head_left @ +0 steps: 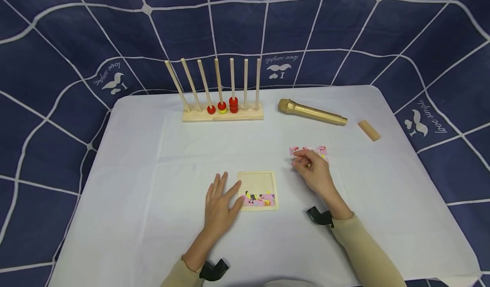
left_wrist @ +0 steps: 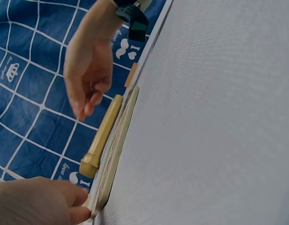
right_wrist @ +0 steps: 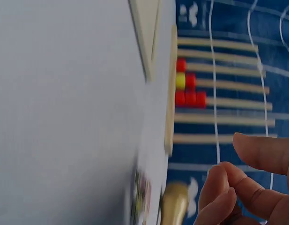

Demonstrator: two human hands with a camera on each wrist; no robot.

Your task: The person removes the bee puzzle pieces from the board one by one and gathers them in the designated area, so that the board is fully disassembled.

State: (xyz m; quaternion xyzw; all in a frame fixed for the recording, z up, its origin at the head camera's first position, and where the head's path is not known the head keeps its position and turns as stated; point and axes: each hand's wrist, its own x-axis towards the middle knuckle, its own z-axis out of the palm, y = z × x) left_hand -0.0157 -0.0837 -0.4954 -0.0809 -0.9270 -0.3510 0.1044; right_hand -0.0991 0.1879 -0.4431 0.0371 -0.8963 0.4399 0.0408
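A square wooden puzzle tray (head_left: pixel 257 173) lies on the table, with pink picture pieces (head_left: pixel 260 200) along its near side. My left hand (head_left: pixel 222 204) lies at the tray's left edge, fingers extended, its thumb and forefinger by the rim. Over on the right, my right hand (head_left: pixel 315 174) hovers above loose pink puzzle pieces (head_left: pixel 322 150), partly covering them. In the right wrist view, the right hand (right_wrist: pixel 256 183) has loosely bent fingers, with a gap between thumb and fingers and nothing visible held there.
Behind the tray stands a wooden peg rack (head_left: pixel 222 117) with upright rods and several red and yellow beads. A gold microphone (head_left: pixel 315 112) lies at the back right, and a small flat wooden strip (head_left: pixel 369 130) is farther right. A white cloth (head_left: pixel 183 151) covers the table.
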